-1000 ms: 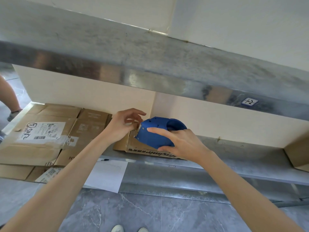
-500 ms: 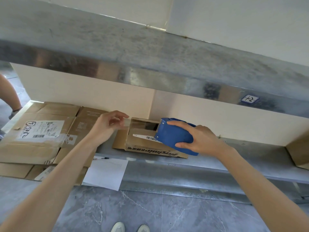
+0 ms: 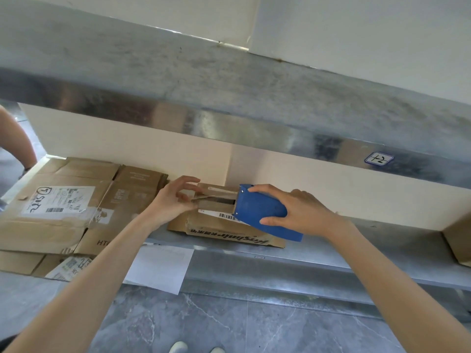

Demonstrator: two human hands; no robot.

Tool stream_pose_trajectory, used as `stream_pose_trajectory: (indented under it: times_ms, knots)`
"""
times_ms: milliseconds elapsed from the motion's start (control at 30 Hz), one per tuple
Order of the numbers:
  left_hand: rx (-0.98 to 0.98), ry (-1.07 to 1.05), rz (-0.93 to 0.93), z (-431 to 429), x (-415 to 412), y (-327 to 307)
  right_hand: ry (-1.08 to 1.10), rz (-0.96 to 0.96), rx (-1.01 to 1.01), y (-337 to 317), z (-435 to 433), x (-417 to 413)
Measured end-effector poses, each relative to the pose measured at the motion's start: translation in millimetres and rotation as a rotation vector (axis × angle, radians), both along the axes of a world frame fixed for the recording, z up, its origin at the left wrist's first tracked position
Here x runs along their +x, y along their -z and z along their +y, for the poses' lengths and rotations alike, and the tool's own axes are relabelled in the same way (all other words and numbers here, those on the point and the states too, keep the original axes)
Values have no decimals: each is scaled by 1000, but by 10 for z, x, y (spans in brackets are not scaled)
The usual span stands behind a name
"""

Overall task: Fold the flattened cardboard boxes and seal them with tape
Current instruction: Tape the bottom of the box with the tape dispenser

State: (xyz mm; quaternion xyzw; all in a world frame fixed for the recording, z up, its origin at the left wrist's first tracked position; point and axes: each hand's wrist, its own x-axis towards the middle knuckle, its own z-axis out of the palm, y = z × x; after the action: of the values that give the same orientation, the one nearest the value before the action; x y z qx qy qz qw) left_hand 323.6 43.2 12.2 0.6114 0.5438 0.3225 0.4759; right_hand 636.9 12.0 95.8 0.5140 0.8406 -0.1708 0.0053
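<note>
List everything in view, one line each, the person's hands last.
small box: one, brown, shelf centre
tape dispenser: one, blue, over small box
tape strip: one, clear, from tape dispenser to left fingers
flattened boxes: several, brown, stacked at shelf left
side box: one, brown, right edge
paper sheet: one, white, below shelf edge
shelf: one, grey metal, across middle
shoes: two, white, bottom
left hand: pinches tape strip
right hand: grips tape dispenser

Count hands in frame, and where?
2: left hand pinches the tape over the small box; right hand grips the blue tape dispenser beside it. None looks hidden.
</note>
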Motion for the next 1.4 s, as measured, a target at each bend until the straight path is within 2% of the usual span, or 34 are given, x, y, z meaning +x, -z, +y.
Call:
stream_pose_trajectory:
  times_ms: [200,733,1033,1400]
  knots:
    - [-116,-32,-71,60,-18,106,23,7,-45,40,97,-52]
    - [-199,-29,6,260,-19,229,77,45,-144,326,294,-104]
    - [-204,-83,18,272,21,243,112,198,-316,346,483,-60]
    - [-272,-133,-71,257,43,253,98,167,-466,399,734,-50]
